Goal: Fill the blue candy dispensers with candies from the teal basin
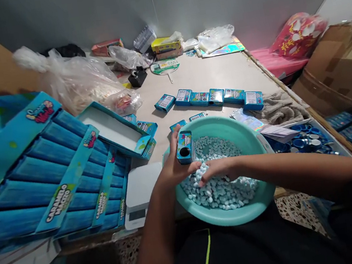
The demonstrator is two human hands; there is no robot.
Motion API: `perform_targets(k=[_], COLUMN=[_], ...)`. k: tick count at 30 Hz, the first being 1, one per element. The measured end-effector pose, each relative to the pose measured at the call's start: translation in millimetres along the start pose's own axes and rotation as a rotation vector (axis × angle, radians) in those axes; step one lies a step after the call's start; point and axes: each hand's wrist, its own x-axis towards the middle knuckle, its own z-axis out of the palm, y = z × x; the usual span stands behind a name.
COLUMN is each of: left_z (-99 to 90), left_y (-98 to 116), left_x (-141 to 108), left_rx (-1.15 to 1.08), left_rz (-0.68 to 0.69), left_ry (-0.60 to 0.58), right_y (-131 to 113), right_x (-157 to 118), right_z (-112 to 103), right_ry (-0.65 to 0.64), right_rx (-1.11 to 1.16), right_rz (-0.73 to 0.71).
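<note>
My left hand [173,164] holds a small blue candy container [184,147] upright over the near-left rim of a teal basin [250,138], its round opening facing me. My right hand [218,169] reaches into the basin with the fingers down in a heap of pale blue candies [219,187], just right of the container. Whether it pinches any candies I cannot tell. A row of several filled blue containers [210,97] lies on the table beyond the basin.
A stack of blue display cartons [47,177] fills the left side, with an open carton tray [114,130] and a white scale [140,192] beside the basin. A tray of blue caps [303,141] sits at right. Plastic bags [79,82] and boxes line the back wall.
</note>
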Motion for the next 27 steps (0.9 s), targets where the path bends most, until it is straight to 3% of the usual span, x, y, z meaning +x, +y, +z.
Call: perform_targets(k=[2,4,8,11,16,22,27], left_z=[0.7,2.3,5.8,8.0,9.5,15.5,27.5], left_y=[-1,-2,-7,-6,4,8,11], left_x=[0,-2,-10,-15,-16,-9,-8], left_rx=[0.164,0.180,0.012,0.013,0.110,0.363,0.402], left_rz=[0.097,0.181,0.380,0.455,0.304,-0.010,-0.187], left_ry=[0.087,0.151,0.164,0.123,-0.105,-0.013,-0.204], right_y=[-5,-10,-20,-27,-33,-45,-55], right_x=[0,1,1,-2,-13,-27,-35], right_z=[-3,-6,-14,-17,-25,-26,-3], right_ry=[-0.052,-0.062,0.019,0.092,0.058,0.205,0.281], right_rx=[0.066,0.116,0.275,0.332,0.478,0.637,0.690], right_rz=[-0.050,-0.071,-0.176,-0.253,-0.284,-0.433,-0.569])
